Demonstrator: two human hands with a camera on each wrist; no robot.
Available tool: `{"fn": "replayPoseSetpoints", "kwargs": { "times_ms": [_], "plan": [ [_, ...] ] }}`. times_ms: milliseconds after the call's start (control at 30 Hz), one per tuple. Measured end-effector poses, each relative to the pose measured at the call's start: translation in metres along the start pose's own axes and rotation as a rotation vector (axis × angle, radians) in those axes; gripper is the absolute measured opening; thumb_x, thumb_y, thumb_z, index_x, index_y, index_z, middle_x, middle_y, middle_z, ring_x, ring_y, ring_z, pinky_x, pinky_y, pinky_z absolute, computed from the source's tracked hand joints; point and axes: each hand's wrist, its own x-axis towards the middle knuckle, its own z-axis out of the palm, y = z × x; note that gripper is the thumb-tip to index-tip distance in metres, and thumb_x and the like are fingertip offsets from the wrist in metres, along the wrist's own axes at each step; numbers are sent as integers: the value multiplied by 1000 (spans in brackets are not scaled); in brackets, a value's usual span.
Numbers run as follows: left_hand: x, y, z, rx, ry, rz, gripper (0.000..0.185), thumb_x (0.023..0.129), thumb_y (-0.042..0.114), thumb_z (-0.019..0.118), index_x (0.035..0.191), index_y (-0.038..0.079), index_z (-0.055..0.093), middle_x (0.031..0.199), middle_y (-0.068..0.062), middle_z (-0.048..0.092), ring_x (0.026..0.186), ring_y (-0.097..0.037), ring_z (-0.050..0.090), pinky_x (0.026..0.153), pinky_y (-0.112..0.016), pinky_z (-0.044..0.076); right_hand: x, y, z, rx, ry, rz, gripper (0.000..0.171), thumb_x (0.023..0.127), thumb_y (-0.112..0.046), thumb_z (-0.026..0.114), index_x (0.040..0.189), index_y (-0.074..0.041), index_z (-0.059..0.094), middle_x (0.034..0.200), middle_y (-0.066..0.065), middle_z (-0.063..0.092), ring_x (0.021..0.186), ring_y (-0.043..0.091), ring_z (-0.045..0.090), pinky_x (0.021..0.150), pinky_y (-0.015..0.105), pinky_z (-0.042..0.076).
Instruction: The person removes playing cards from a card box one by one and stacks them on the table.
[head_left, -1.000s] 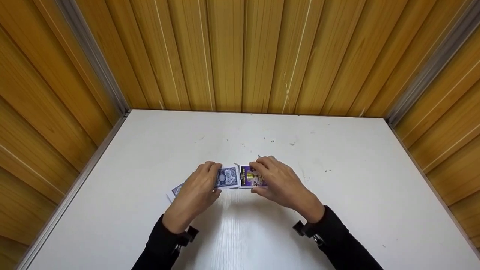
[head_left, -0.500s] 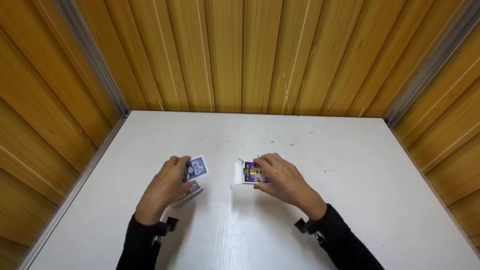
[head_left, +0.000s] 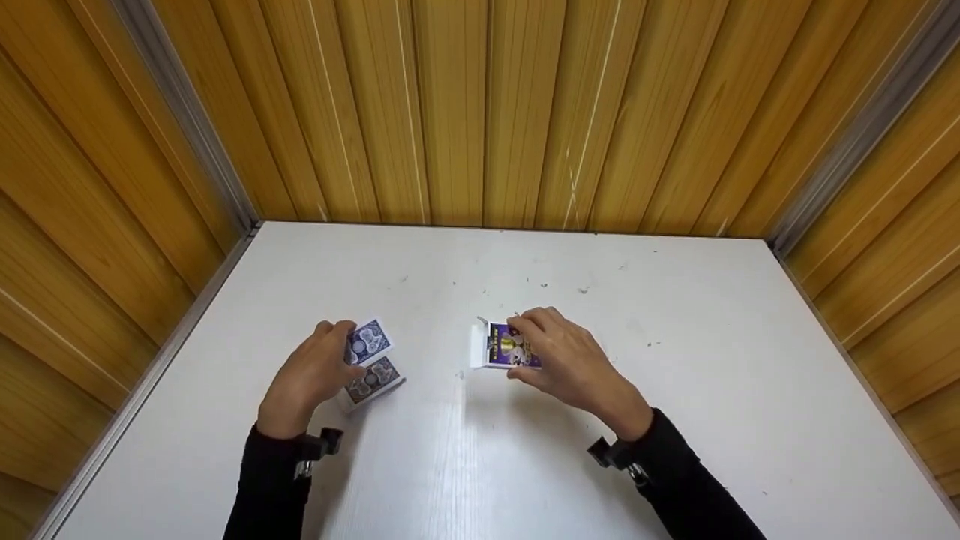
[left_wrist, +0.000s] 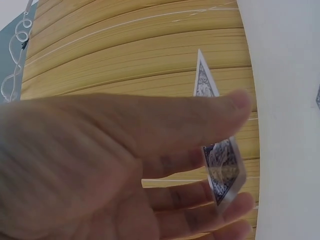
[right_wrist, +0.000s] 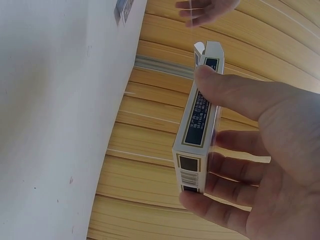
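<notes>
White tabletop between card and box

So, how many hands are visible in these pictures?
2: the left hand, pinching a blue-patterned card, and the right hand, gripping the open box further right.

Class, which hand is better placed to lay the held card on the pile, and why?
Probably the left hand: it pinches the card near the pile, while the right hand grips the box farther away.

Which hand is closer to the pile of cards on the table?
Left. The left hand, pinching a card, is just left of the pile; the right hand, holding the box, is farther off to the pile's right.
</notes>
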Motion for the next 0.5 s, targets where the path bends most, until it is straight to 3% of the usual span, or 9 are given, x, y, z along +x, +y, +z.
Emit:
{"fn": "replayPoseSetpoints", "kwargs": {
  "times_ms": [500],
  "plan": [
    [11,-6,22,84,-92,-20,57,85,3,79,133,-12,52,99,-15,56,89,-28,55,79,-45,51,1,-2,-1,-5,2,-3,67,80,-35,90,134,-5,63,123,9,63,107,22,60,77,36,55]
  ]
}}
